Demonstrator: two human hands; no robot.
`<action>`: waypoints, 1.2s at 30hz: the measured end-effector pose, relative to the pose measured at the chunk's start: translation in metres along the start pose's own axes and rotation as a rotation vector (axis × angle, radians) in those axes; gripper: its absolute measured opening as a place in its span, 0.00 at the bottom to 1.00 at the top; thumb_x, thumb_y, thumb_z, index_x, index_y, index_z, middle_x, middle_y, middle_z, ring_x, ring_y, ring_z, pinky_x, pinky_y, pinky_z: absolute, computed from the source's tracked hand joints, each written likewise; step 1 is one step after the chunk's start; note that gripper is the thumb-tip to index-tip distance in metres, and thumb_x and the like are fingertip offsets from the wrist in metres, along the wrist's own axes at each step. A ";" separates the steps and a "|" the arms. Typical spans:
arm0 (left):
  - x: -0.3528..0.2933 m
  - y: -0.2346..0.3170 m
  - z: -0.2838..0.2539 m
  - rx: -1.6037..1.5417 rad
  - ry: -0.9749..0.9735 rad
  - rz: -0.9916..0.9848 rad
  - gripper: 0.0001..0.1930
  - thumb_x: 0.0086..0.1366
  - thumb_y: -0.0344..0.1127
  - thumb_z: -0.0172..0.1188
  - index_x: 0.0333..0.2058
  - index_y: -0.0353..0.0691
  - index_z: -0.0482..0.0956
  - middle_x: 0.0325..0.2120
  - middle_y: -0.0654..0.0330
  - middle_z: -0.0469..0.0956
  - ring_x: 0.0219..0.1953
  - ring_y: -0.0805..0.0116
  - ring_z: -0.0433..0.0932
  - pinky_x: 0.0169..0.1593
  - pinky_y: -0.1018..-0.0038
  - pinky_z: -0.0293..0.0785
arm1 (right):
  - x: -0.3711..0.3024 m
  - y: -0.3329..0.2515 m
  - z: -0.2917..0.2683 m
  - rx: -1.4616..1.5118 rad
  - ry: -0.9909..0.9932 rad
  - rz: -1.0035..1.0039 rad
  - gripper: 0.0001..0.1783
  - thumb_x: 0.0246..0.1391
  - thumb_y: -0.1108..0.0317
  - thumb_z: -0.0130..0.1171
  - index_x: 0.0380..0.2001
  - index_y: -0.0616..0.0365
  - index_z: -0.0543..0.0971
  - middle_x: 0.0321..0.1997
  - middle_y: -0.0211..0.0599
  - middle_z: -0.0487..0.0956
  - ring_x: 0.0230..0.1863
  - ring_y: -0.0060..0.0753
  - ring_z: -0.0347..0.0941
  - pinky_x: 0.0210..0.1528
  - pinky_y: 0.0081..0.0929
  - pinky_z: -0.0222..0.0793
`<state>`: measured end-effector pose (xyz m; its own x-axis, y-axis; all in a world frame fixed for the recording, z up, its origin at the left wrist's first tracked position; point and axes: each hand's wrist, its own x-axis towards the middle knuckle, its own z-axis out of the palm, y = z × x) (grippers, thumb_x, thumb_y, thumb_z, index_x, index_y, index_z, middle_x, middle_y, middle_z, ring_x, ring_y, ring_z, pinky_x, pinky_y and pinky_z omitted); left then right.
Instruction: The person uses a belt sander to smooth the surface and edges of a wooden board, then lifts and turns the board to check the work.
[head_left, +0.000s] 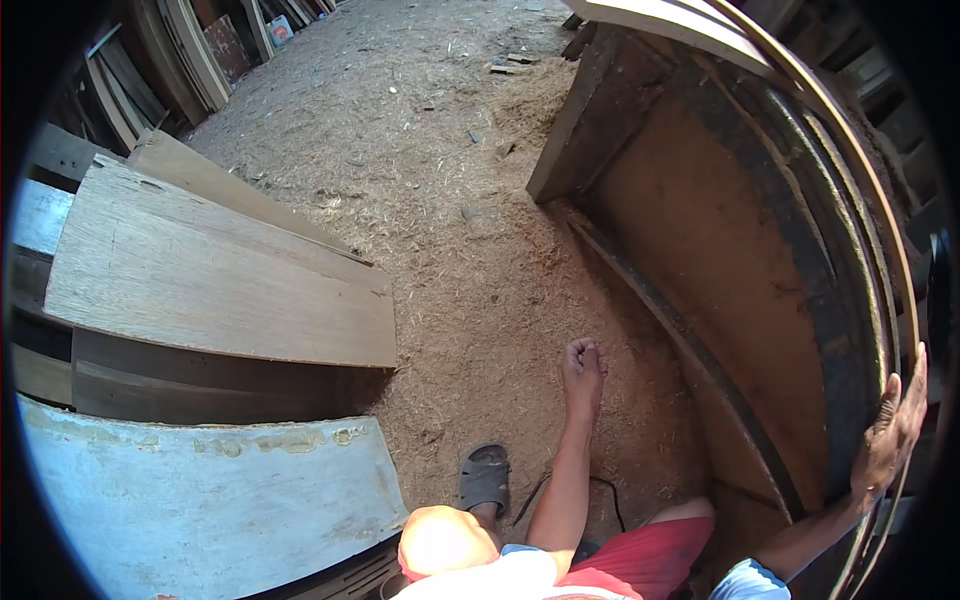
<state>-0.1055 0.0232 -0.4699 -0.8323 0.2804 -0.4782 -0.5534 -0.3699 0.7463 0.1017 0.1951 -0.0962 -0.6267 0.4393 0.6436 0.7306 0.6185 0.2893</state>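
My left hand (583, 368) is closed, its fingers curled in, above the sawdust-covered ground in front of me. Whatever its fingers may hold is hidden. At the far right my right hand (895, 425) lies with straight fingers against a thin curved wooden strip (890, 200). The strip runs along the top edge of a large wooden cabinet-like frame (720, 220), which has a brown inner panel and dark borders. Part of the strip is covered by that hand, and its lower end reappears below the wrist.
On the left stand a pale plywood box (220, 270) and a light-blue painted panel (210, 490). Boards (180, 60) lean at the back left. Wood scraps (515, 65) lie on the littered ground. A dark cord (612, 492) lies near my sandalled foot (485, 478).
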 end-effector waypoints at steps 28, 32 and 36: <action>-0.003 0.383 0.128 1.380 0.191 1.599 0.34 0.60 0.44 0.65 0.61 0.30 0.69 0.58 0.40 0.72 0.62 0.40 0.68 0.66 0.51 0.60 | -0.006 -0.016 -0.013 0.010 -0.010 0.108 0.39 0.64 0.44 0.54 0.71 0.52 0.64 0.73 0.45 0.65 0.74 0.51 0.56 0.76 0.50 0.44; -0.009 0.366 0.139 1.272 0.324 1.630 0.32 0.61 0.46 0.62 0.60 0.32 0.70 0.57 0.43 0.72 0.59 0.39 0.70 0.64 0.49 0.62 | -0.006 -0.009 -0.014 -0.003 -0.013 0.096 0.38 0.64 0.45 0.54 0.72 0.53 0.63 0.73 0.45 0.64 0.74 0.51 0.56 0.76 0.50 0.45; -0.003 0.371 0.132 1.226 0.423 1.758 0.28 0.58 0.43 0.65 0.54 0.34 0.75 0.52 0.48 0.76 0.51 0.43 0.73 0.57 0.51 0.66 | -0.007 -0.015 -0.012 -0.011 -0.010 0.094 0.38 0.64 0.45 0.53 0.72 0.53 0.63 0.73 0.45 0.64 0.74 0.50 0.56 0.76 0.50 0.44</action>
<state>-0.3036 0.0024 -0.1304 -0.3744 0.1607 0.9132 0.7137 0.6787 0.1731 0.0984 0.1753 -0.0969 -0.5579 0.5018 0.6610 0.7894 0.5666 0.2361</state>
